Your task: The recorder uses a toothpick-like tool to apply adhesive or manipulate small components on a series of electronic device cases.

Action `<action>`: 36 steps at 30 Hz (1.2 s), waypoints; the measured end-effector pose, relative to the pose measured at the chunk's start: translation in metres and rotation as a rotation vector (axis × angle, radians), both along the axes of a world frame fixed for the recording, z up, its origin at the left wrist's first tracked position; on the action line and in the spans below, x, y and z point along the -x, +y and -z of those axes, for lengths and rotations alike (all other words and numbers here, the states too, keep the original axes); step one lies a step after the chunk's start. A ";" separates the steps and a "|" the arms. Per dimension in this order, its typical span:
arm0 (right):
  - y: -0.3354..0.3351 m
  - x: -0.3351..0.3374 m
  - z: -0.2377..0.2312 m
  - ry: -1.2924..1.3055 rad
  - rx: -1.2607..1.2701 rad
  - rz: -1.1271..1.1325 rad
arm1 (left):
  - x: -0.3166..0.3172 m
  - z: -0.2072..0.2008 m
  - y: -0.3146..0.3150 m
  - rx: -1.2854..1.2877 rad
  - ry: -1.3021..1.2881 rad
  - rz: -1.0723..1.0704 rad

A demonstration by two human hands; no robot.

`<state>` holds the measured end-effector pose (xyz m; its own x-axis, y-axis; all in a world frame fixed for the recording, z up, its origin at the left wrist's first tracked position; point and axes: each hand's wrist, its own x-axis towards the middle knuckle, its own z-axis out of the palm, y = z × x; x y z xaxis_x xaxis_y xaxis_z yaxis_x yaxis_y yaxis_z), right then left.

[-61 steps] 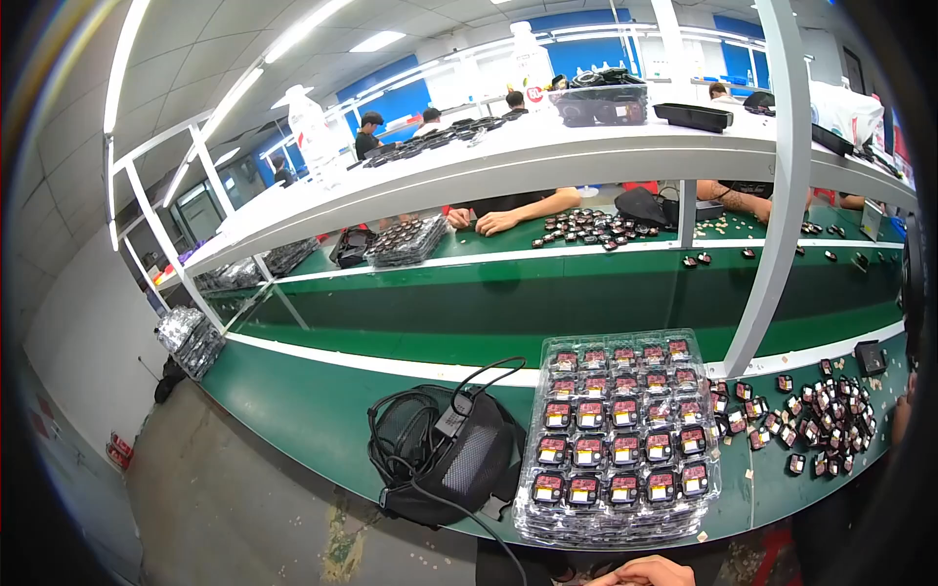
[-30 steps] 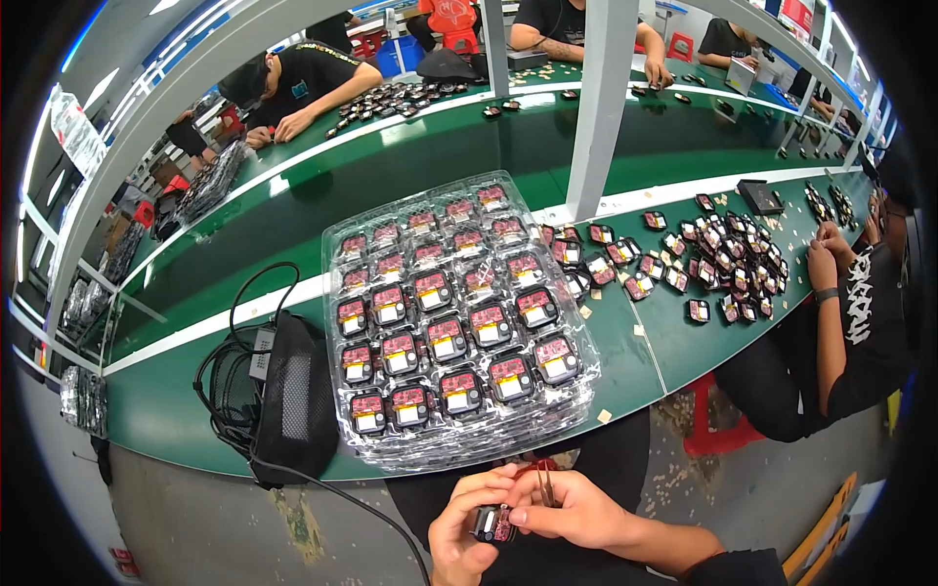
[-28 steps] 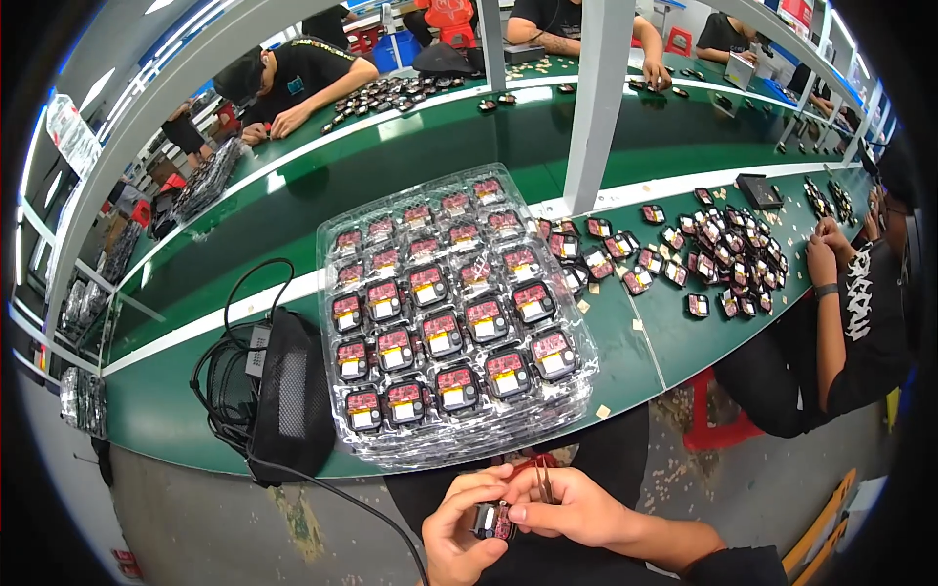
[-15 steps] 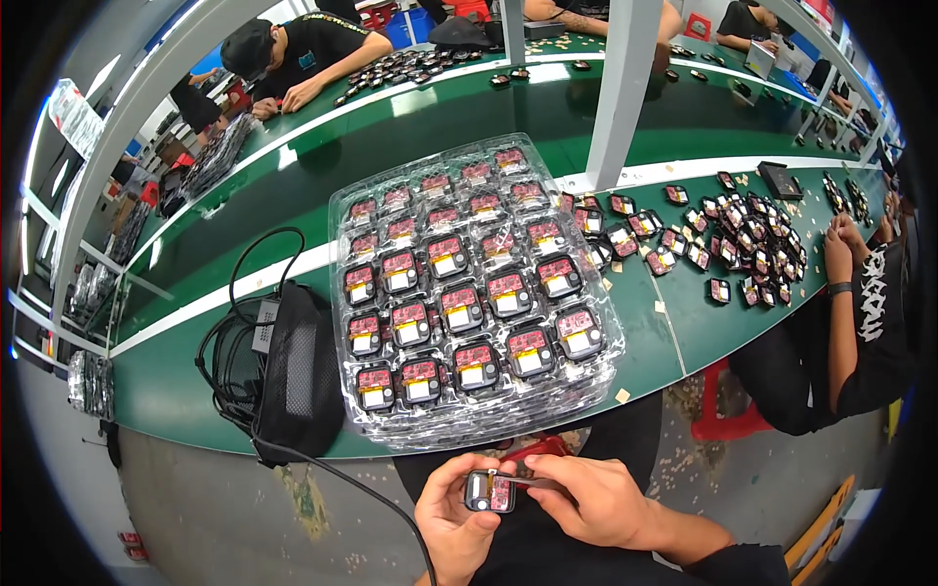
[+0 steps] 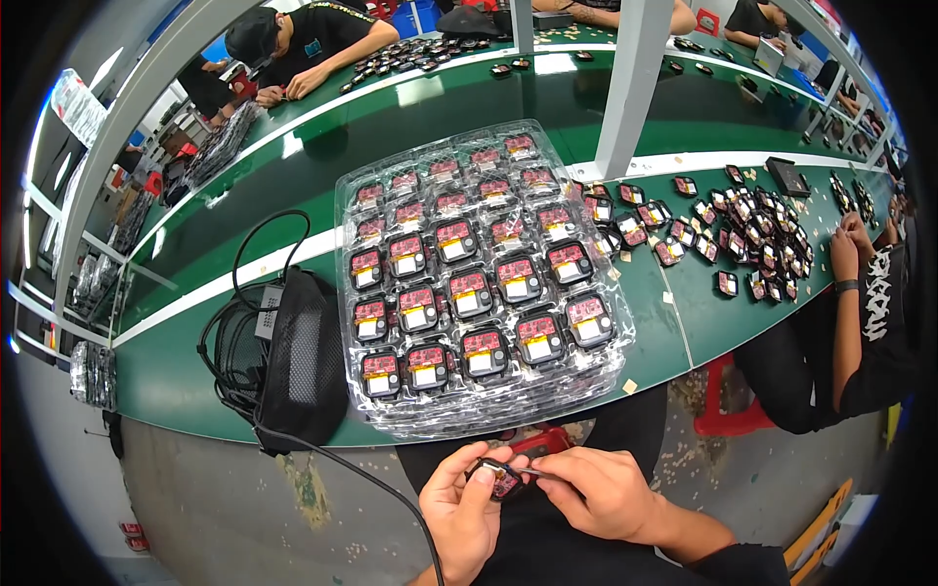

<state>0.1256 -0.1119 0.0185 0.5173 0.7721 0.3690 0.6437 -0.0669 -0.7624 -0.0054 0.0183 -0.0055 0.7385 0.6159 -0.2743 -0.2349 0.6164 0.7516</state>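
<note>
Item: black-cased module [image 5: 505, 480], one, small, rounded-square; held over the person's lap, off the near edge of the green bench [image 5: 655, 376], nearer the body than the stacked clear trays [image 5: 613, 344]

Handling, by judgement: probably light, a stiff shell around an open circuit face; the smooth rim likely a little slippery, the exposed parts likely fragile. Best taken by opposite sides of the rim, with fingertips kept off the board and any force kept gentle

Grip: left hand [image 5: 463, 515] closed on the module, thumb across its near side, fingers behind and along the upper edge; right hand [image 5: 608, 496] pinching a slim metal tool [image 5: 531, 472], its tip at the module's right side, contact not certain

Appearance: black casing, reddish board within, partly covered by the thumb; finer detail too small to tell. Similar modules [image 5: 471, 292] in the top tray showed black rims, red boards, a yellow band, a white rectangle and a small grey disc; others lay in a loose heap [image 5: 760, 234] on the bench, to the right
</note>
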 end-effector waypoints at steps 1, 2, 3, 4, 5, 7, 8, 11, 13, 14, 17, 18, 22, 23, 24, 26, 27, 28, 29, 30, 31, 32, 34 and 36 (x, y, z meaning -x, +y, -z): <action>0.000 0.000 -0.001 0.002 0.002 0.010 | 0.000 -0.001 -0.001 0.000 0.002 -0.001; 0.000 0.002 -0.002 0.003 0.003 0.010 | 0.000 -0.003 0.000 0.042 0.026 -0.018; -0.001 0.005 -0.003 0.061 0.000 0.031 | -0.001 -0.006 0.000 0.083 0.050 -0.036; -0.001 0.006 -0.003 0.119 -0.004 0.051 | -0.002 -0.012 0.000 0.083 0.051 -0.036; -0.002 0.005 -0.004 0.117 -0.001 0.058 | -0.005 -0.020 0.001 0.167 -0.069 0.007; -0.003 0.002 -0.004 0.048 0.025 0.051 | -0.005 -0.023 0.002 0.256 -0.253 0.091; -0.002 0.001 -0.002 0.049 0.026 0.050 | -0.005 -0.024 0.001 0.257 -0.252 0.090; -0.003 -0.003 0.001 0.013 0.004 0.045 | -0.006 -0.026 -0.003 0.119 -0.186 0.085; -0.002 -0.005 0.001 -0.041 0.013 0.064 | -0.007 -0.022 -0.002 0.094 -0.178 0.087; -0.002 -0.005 0.000 -0.041 0.015 0.064 | -0.007 -0.020 -0.002 0.096 -0.179 0.087; -0.002 -0.005 -0.005 -0.136 0.030 0.087 | -0.005 -0.011 -0.003 0.063 -0.185 0.031; -0.003 -0.004 -0.006 -0.174 0.036 0.105 | -0.003 -0.007 -0.002 0.045 -0.187 0.053; -0.003 -0.002 -0.007 -0.266 0.050 0.126 | -0.001 -0.003 -0.001 0.018 -0.202 0.074; -0.003 -0.002 -0.005 -0.266 0.051 0.128 | -0.002 -0.007 -0.002 0.018 -0.202 0.076; -0.003 -0.002 -0.001 -0.269 0.026 0.136 | -0.004 -0.013 -0.002 -0.035 -0.198 0.093; -0.003 -0.002 0.003 -0.271 0.000 0.146 | -0.005 -0.018 -0.003 -0.089 -0.193 0.111; -0.003 -0.002 0.004 -0.228 -0.023 0.140 | -0.005 -0.018 -0.003 -0.070 -0.182 0.105; -0.003 -0.002 0.005 -0.185 -0.047 0.134 | -0.006 -0.018 -0.003 -0.051 -0.172 0.099; -0.003 -0.003 0.004 -0.186 -0.046 0.134 | -0.006 -0.018 -0.002 -0.051 -0.172 0.099; -0.002 -0.004 0.002 -0.094 -0.035 0.124 | -0.007 -0.017 -0.002 -0.080 -0.172 0.109; -0.002 -0.004 0.001 -0.002 -0.023 0.114 | -0.007 -0.016 -0.001 -0.109 -0.172 0.118; -0.003 -0.005 0.001 -0.002 -0.022 0.114 | -0.005 -0.011 -0.002 -0.107 -0.172 0.118; -0.003 -0.006 0.003 0.049 -0.022 0.117 | 0.000 0.002 -0.003 -0.064 -0.221 0.088; -0.003 -0.006 0.005 0.009 -0.013 0.120 | -0.001 0.000 -0.003 -0.060 -0.207 0.081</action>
<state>0.1320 -0.1148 0.0139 0.6090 0.6995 0.3739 0.6249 -0.1328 -0.7693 -0.0039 0.0152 -0.0053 0.8231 0.5628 -0.0761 -0.3396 0.5951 0.7284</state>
